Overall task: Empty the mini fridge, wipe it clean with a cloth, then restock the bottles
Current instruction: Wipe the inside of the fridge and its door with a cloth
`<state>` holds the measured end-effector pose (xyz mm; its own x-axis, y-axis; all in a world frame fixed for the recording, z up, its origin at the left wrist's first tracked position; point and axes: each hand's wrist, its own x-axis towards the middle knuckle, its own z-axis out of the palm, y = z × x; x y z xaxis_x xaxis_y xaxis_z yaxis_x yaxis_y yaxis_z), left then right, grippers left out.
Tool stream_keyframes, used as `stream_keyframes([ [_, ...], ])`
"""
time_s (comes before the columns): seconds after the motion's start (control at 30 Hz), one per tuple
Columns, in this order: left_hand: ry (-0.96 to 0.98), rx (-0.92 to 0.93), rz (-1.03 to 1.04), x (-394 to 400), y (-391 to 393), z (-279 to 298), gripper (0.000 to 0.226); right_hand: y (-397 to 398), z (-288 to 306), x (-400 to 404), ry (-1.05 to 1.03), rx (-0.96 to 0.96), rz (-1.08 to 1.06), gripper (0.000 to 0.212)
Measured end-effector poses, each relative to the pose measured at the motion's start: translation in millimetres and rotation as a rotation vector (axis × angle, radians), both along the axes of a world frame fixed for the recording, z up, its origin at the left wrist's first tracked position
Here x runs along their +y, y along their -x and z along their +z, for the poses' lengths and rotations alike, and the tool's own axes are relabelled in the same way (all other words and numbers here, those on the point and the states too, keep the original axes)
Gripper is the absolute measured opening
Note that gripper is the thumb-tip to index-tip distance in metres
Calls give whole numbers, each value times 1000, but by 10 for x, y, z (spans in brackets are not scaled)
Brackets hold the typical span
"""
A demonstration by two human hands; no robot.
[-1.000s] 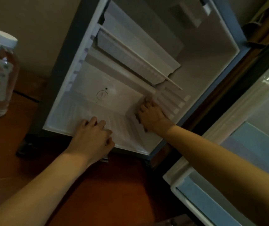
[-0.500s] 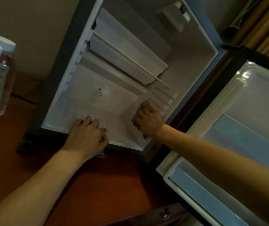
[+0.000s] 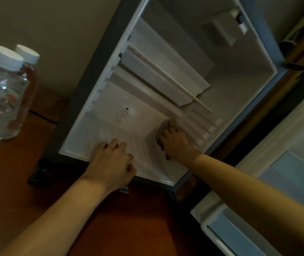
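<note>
Fridge (image 3: 243, 93) open and bare inside, filling centre and upper right of the frame, white interior tilted toward the camera. Door (image 3: 286, 182) swung out at right edge and lower right, its pale shelf panel facing up. Left hand (image 3: 113, 161) at lower centre, palm down on the front part of the ribbed floor (image 3: 147, 152), fingers loosely curled, grasping nothing. Right hand (image 3: 177, 143) just right of centre, clenched over a crumpled pinkish cloth (image 3: 167, 124), pressed into the back right corner of the floor, just beside the stepped shelf rails (image 3: 203, 126) on the side wall; only a small edge of cloth showing past the fingertips. Round dial (image 3: 122, 115) on the rear panel between and above both hands. Hinged white shelf (image 3: 166, 78) angled across mid-interior. Two clear bottles (image 3: 1, 93) with white caps at left edge, standing outside on a reddish-brown wooden surface (image 3: 138, 228), touching or nearly touching each other, well apart from both hands. Beige wall (image 3: 55, 34) at upper left.
</note>
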<state>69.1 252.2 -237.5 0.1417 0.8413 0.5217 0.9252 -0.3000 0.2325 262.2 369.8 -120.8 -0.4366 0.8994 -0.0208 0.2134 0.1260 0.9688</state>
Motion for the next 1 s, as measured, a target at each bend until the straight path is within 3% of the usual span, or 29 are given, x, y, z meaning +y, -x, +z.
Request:
stream_keyframes([
  [0.2,-23,-27,9,-31,15,-67,55,-246,40,-596,67,72,-14,64],
  [0.33,-14,-39,10,-93,11,-74,57,-280,72,-734,75,99,120,51],
  [0.43,27,-47,-25,-120,16,-44,49,-274,57,-604,67,60,-2,64],
  [0.6,69,-29,-12,-97,-5,-7,47,-156,-41,-190,87,177,18,69],
  [0.7,88,-10,-2,-93,-30,51,45,-36,-78,33,57,108,-10,83],
  [1.0,73,-9,5,-56,-33,17,47,58,-48,114,-18,19,-12,89],
])
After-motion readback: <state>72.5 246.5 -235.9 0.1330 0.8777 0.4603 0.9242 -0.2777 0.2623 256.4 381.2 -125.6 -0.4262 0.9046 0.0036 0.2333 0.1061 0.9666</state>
